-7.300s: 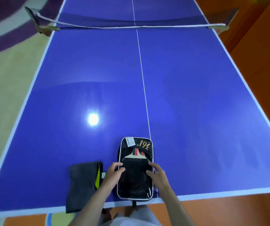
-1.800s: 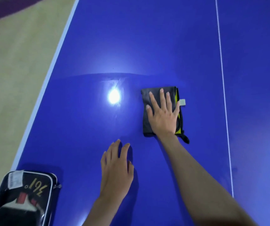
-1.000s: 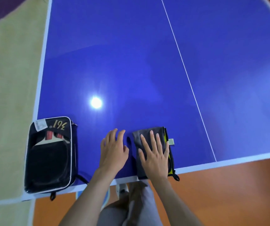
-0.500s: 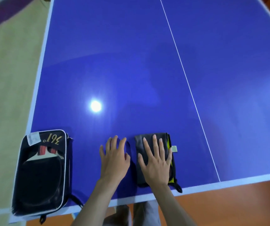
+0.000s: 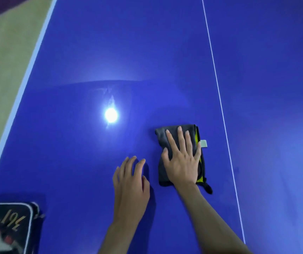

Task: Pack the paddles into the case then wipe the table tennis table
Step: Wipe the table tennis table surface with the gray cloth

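Paddles are sitting packed in the case (image 5: 6,230); right hand (image 5: 181,162), fingers flat, is pressing the cloth (image 5: 176,132) across the worktop (image 5: 147,52); left hand (image 5: 131,186) is resting open; wiping is appearing incomplete.

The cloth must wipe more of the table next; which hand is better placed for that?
Right. The right hand already lies flat on the cloth, fingers spread. The left hand rests on the bare table beside it, apart from the cloth.
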Demonstrator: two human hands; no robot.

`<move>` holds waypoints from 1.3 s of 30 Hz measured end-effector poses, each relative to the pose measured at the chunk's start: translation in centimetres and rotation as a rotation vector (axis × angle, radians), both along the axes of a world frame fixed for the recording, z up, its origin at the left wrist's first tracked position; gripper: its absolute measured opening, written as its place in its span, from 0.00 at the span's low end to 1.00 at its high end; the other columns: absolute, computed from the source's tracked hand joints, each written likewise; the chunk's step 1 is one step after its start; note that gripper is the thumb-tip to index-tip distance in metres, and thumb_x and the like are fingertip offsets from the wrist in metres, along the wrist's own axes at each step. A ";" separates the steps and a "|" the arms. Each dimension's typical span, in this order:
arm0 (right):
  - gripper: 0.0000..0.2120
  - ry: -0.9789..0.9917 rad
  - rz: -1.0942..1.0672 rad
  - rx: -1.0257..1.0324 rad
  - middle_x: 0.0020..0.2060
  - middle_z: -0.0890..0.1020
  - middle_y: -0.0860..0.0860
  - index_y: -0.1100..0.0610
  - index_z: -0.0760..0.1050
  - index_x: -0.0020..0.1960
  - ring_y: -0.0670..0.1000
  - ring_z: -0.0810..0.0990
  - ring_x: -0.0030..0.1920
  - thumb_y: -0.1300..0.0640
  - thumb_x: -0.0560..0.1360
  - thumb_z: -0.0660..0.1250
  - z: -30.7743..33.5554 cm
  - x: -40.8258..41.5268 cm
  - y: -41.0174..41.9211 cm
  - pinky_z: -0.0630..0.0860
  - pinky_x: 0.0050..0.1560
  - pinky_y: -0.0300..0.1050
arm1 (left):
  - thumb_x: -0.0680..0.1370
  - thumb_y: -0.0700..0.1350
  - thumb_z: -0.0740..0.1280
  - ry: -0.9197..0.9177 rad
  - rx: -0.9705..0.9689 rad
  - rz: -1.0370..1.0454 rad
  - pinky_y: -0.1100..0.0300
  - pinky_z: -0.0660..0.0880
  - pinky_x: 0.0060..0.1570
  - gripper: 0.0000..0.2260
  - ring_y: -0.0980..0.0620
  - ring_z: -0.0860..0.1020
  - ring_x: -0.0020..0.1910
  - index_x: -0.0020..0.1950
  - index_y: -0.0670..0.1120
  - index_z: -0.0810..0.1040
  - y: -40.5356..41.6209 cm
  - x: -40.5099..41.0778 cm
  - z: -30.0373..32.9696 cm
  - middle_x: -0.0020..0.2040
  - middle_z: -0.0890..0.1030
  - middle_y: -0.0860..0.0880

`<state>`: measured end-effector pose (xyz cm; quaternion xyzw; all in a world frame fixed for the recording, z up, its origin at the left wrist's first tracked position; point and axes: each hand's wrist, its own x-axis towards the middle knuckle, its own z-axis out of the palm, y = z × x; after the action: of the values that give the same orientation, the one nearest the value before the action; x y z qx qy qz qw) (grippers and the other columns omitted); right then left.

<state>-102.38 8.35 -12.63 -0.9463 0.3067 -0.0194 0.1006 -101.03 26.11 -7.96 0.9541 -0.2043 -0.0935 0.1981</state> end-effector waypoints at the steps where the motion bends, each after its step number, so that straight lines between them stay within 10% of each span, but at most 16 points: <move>1: 0.30 -0.004 0.008 -0.001 0.84 0.51 0.45 0.36 0.51 0.83 0.49 0.47 0.84 0.40 0.82 0.50 -0.1 1.5 -1.3 0.45 0.81 0.64 | 0.77 0.41 0.71 -0.014 -0.003 0.024 0.38 0.65 0.75 0.23 0.44 0.66 0.77 0.72 0.49 0.75 -0.9 0.9 -0.2 0.74 0.73 0.47; 17: 0.30 0.002 0.128 0.036 0.84 0.50 0.45 0.40 0.49 0.84 0.49 0.46 0.84 0.43 0.82 0.50 0.1 17.8 -13.7 0.43 0.81 0.65 | 0.77 0.39 0.71 -0.017 -0.033 0.123 0.35 0.60 0.76 0.21 0.48 0.61 0.79 0.68 0.52 0.76 -3.7 5.7 -1.8 0.75 0.70 0.49; 39: 0.31 -0.003 0.000 -0.023 0.83 0.58 0.47 0.43 0.58 0.83 0.51 0.54 0.83 0.44 0.80 0.53 0.7 -20.2 8.0 0.50 0.81 0.63 | 0.79 0.40 0.70 -0.012 -0.066 -0.158 0.47 0.66 0.71 0.14 0.48 0.68 0.76 0.63 0.52 0.78 8.2 -10.6 2.5 0.70 0.75 0.51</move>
<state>-122.61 16.37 -11.94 -0.9473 0.3064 -0.0242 0.0901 -111.63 34.35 -5.51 0.9286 -0.2831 -0.0961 0.2200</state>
